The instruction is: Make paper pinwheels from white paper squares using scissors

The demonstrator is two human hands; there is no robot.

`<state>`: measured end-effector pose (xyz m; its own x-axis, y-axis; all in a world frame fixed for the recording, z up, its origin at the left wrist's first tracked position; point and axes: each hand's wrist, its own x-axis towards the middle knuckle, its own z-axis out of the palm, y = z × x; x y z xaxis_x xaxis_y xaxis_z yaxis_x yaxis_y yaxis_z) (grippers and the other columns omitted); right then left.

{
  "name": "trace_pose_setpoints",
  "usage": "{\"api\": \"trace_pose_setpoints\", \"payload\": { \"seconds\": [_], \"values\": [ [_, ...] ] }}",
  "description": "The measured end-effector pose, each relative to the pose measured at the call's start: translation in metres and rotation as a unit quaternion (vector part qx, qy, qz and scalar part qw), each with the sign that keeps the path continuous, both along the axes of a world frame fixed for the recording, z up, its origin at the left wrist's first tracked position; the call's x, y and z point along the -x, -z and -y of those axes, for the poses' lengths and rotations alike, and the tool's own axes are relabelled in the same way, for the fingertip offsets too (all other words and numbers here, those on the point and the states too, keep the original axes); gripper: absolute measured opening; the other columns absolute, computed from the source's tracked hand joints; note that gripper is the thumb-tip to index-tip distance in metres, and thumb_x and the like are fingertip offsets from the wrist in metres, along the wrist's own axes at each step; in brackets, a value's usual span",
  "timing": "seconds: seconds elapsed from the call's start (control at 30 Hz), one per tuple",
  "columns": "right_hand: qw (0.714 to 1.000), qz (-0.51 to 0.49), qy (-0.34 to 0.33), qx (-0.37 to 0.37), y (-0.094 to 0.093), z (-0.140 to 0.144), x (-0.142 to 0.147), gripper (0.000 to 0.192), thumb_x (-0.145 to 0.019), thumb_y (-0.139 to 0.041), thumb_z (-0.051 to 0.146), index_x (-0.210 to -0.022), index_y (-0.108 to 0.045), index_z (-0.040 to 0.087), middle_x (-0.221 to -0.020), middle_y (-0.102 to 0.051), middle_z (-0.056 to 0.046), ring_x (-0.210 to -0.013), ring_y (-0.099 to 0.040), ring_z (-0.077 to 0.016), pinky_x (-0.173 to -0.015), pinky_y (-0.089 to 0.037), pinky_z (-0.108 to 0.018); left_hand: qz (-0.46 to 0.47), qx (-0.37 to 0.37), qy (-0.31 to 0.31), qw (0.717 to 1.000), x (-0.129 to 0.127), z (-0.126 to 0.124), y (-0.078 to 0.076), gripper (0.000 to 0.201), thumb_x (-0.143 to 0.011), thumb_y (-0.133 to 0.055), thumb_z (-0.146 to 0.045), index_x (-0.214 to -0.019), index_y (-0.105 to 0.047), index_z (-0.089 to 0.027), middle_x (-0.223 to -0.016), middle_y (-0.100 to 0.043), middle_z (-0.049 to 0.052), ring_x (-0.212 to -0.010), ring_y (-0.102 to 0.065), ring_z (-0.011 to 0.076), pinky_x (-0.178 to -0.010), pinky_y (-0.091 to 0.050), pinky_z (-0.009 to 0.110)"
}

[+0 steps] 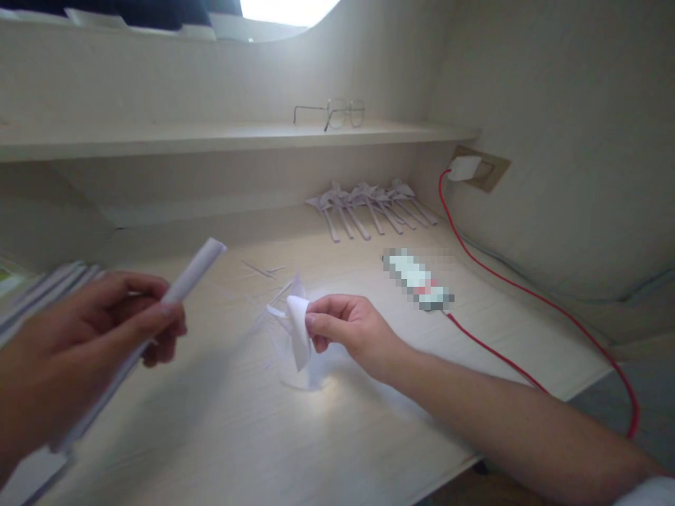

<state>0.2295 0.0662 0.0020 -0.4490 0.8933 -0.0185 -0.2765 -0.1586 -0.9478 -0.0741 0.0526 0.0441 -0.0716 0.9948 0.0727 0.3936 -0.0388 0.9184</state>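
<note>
**Rolled Paper Stick and Folded Paper Piece Held Over a Pale Desk**

Held in the left hand (89, 337), fingers closed round its middle: a rolled paper stick (158, 316) — white, smooth, tube-like, slightly flattened at the open upper end. Long axis on a diagonal, upper tip aimed up and to the right toward the back of the desk, lower end running down and left past the palm toward the near-left corner of the view. Blurred along the lower stretch, so edges there not clear.

Pinched in the right hand (348, 330) between thumb and forefinger: a folded paper piece (299, 330), white, thin, with curled petal-like flaps splaying left and downward. Held just above the desk (237, 436), near its middle; contact with the surface not possible to tell.

Pale wood-grain laminate on the desk, matte and streaked. At the back, under the shelf (211, 137), a row of finished paper pieces (369, 207) — flared heads, long flat stems, laid side by side. On the shelf, thin wire-framed glasses (337, 112). To the right, a glossy red cable (527, 295) running from a wall plug (464, 167) to a small blurred object (419, 280). At far left, a stack of paper sheets (42, 292).
</note>
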Motion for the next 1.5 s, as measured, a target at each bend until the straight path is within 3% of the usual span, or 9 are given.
{"api": "trace_pose_setpoints", "payload": {
  "seconds": [0.13, 0.23, 0.6, 0.87, 1.0, 1.1, 1.2, 1.37, 1.5],
  "values": [
    [1.000, 0.009, 0.023, -0.010, -0.002, -0.001, -0.001, 0.018, -0.075, -0.078, 0.033, -0.072, -0.071, 0.017, -0.062, -0.063, 0.003, -0.057, -0.053, -0.0090, -0.059, -0.045, -0.024, 0.010, 0.015, 0.037, 0.999, -0.062, 0.043, 0.014, 0.032, -0.079, -0.076, -0.049, -0.098, -0.073, -0.023, -0.060, -0.067, -0.001, -0.053, -0.060, 0.0162, -0.048, -0.048, 0.026],
    [0.999, 0.032, 0.030, -0.018, -0.002, 0.001, 0.000, 0.018, -0.076, -0.077, 0.033, -0.070, -0.070, 0.017, -0.062, -0.062, 0.003, -0.058, -0.052, -0.0095, -0.060, -0.045, -0.025, 0.087, 0.050, 0.037, 0.994, -0.077, 0.049, 0.027, 0.032, -0.079, -0.077, -0.046, -0.097, -0.073, -0.020, -0.060, -0.065, 0.001, -0.051, -0.056, 0.0140, -0.047, -0.046, 0.024],
    [0.996, 0.064, 0.045, -0.042, -0.005, 0.010, 0.003, 0.018, -0.079, -0.077, 0.033, -0.073, -0.070, 0.017, -0.064, -0.063, 0.002, -0.058, -0.054, -0.0102, -0.059, -0.047, -0.025, 0.233, 0.142, 0.145, 0.951, -0.077, 0.059, 0.038, 0.027, -0.099, -0.053, -0.041, -0.107, -0.068, -0.021, -0.072, -0.070, 0.003, -0.058, -0.062, 0.0145, -0.059, -0.047, 0.026],
    [0.994, 0.068, 0.054, -0.060, -0.006, 0.009, 0.002, 0.017, -0.081, -0.075, 0.033, -0.075, -0.070, 0.017, -0.064, -0.063, 0.003, -0.058, -0.054, -0.0100, -0.058, -0.047, -0.025, 0.230, 0.194, 0.134, 0.944, -0.077, 0.060, 0.045, 0.032, -0.101, -0.046, -0.045, -0.093, -0.067, -0.021, -0.054, -0.055, -0.003, -0.048, -0.044, 0.0104, -0.049, -0.036, 0.023],
    [0.994, 0.079, 0.053, -0.062, -0.006, 0.009, 0.002, 0.016, -0.082, -0.074, 0.032, -0.076, -0.070, 0.017, -0.064, -0.063, 0.003, -0.058, -0.055, -0.0100, -0.058, -0.047, -0.024, 0.191, 0.173, 0.112, 0.960, -0.079, 0.059, 0.044, 0.036, -0.101, -0.045, -0.051, -0.095, -0.065, -0.021, -0.049, -0.049, -0.005, -0.044, -0.038, 0.0090, -0.045, -0.034, 0.020],
    [0.993, 0.082, 0.051, -0.066, -0.005, 0.009, 0.002, 0.016, -0.082, -0.073, 0.032, -0.076, -0.070, 0.018, -0.063, -0.063, 0.002, -0.058, -0.055, -0.0107, -0.059, -0.046, -0.025, 0.184, 0.144, 0.073, 0.969, -0.082, 0.059, 0.040, 0.036, -0.098, -0.053, -0.052, -0.124, -0.056, -0.027, -0.050, -0.052, -0.008, -0.039, -0.038, 0.0091, -0.040, -0.030, 0.019],
    [0.991, 0.095, 0.054, -0.072, -0.004, 0.009, 0.003, 0.018, -0.082, -0.074, 0.034, -0.075, -0.070, 0.018, -0.065, -0.064, 0.002, -0.059, -0.056, -0.0113, -0.060, -0.045, -0.026, 0.181, 0.105, 0.019, 0.978, -0.082, 0.056, 0.038, 0.054, -0.096, -0.061, -0.043, -0.145, -0.039, -0.037, -0.055, -0.058, -0.010, -0.037, -0.042, 0.0093, -0.039, -0.032, 0.018],
    [0.990, 0.107, 0.053, -0.079, -0.003, 0.009, 0.002, 0.019, -0.083, -0.074, 0.035, -0.075, -0.070, 0.018, -0.065, -0.064, 0.002, -0.060, -0.056, -0.0112, -0.061, -0.043, -0.026, 0.171, 0.081, 0.008, 0.982, -0.076, 0.054, 0.039, 0.027, -0.093, -0.066, -0.040, -0.113, -0.068, -0.022, -0.054, -0.054, -0.006, -0.046, -0.046, 0.0088, -0.044, -0.036, 0.018],
    [0.990, 0.102, 0.051, -0.082, -0.004, 0.010, 0.002, 0.018, -0.084, -0.074, 0.033, -0.077, -0.070, 0.017, -0.065, -0.063, 0.002, -0.060, -0.055, -0.0109, -0.061, -0.044, -0.026, 0.182, 0.072, 0.048, 0.979, -0.078, 0.056, 0.041, 0.042, -0.090, -0.070, -0.040, -0.129, -0.061, -0.027, -0.054, -0.052, -0.008, -0.044, -0.042, 0.0089, -0.041, -0.034, 0.018]
  ]
}}
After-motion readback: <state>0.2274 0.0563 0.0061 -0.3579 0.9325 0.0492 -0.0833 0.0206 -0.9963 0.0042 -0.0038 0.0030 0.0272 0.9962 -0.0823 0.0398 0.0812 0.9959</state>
